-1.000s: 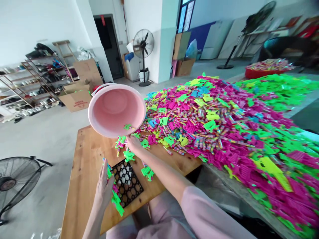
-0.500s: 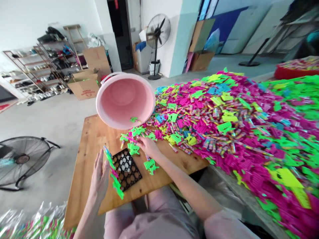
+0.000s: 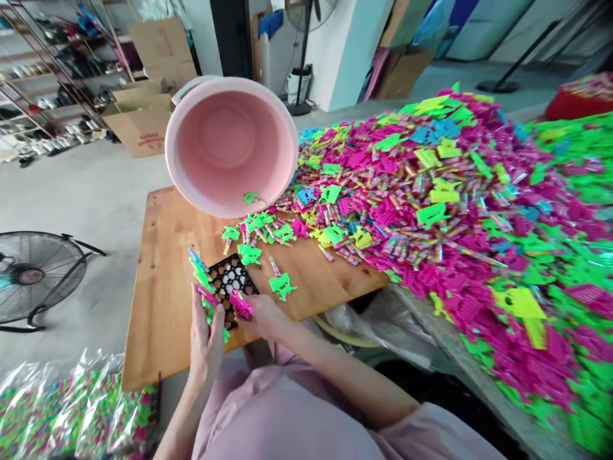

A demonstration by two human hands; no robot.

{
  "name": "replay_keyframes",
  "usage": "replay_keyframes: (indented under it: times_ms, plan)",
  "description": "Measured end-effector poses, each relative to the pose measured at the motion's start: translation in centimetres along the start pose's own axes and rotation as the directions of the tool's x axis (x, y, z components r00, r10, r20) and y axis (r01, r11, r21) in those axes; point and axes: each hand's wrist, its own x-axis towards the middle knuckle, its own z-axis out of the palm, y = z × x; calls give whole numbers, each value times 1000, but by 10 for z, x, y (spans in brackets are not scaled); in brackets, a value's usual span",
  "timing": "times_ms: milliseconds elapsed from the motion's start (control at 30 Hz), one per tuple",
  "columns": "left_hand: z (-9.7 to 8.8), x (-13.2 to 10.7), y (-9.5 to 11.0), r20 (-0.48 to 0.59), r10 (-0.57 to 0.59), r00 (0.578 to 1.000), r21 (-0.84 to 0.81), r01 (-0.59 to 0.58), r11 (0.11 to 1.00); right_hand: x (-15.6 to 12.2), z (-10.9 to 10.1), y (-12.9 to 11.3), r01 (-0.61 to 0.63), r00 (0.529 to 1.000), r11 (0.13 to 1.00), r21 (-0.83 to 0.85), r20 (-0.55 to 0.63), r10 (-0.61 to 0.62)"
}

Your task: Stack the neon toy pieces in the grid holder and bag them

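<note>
My left hand (image 3: 205, 338) is closed round a stack of green and pink plastic toy pieces (image 3: 201, 281) at the near edge of a small wooden table (image 3: 158, 300). My right hand (image 3: 261, 316) pinches a pink plastic piece (image 3: 240, 304) right beside that stack, over a black perforated tray (image 3: 230, 281). Loose green pieces (image 3: 281, 285) lie on the wood just beyond. A pink bucket (image 3: 230, 144) lies tipped on its side at the table's far end, mouth toward me, with a few pieces at its lip.
A huge heap of pink, green and yellow plastic pieces (image 3: 454, 191) covers the long bench to the right. Bags of packed pieces (image 3: 71, 409) lie at lower left. A floor fan (image 3: 33, 275) stands left; cardboard boxes (image 3: 143, 115) and shoe racks are behind.
My right hand has come back from the loose pieces by the bucket to the stack, now holding a pink piece. The view has tilted down and nearer.
</note>
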Motion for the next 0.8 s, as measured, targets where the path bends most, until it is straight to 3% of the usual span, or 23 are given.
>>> replay_keyframes:
  times_ms: [100,233,300,400,467,533,600,667,700,800]
  plan:
    - [4,0,3,-6,-70,998,19,70,997,0,-3,-11,96,994,988,-120,54,-90]
    - [7,0,8,-7,-50,999,-79,49,996,0,-1,-22,153,985,966,-210,108,-133]
    - [7,2,9,-24,-61,998,-80,59,995,2,-9,-17,184,974,961,-208,173,-149]
    - [5,3,10,-6,-90,996,-55,90,994,7,-42,8,265,960,929,-259,156,-231]
    - [4,4,11,4,-82,997,-48,82,995,11,-72,31,230,973,864,-448,87,-214]
    - [4,4,13,5,-68,998,-56,68,996,16,-98,51,280,959,775,-566,190,-208]
    - [4,5,13,2,-67,998,-63,67,996,20,-115,64,377,920,730,-569,321,-224]
    - [4,5,13,0,-68,998,-54,68,996,23,-118,66,418,897,757,-502,359,-258]
    - [4,5,12,-5,-61,998,-44,61,997,24,-115,64,394,908,799,-455,326,-262]
    - [5,7,11,-25,-38,999,-30,38,999,28,-80,46,151,988,970,-189,74,-139]
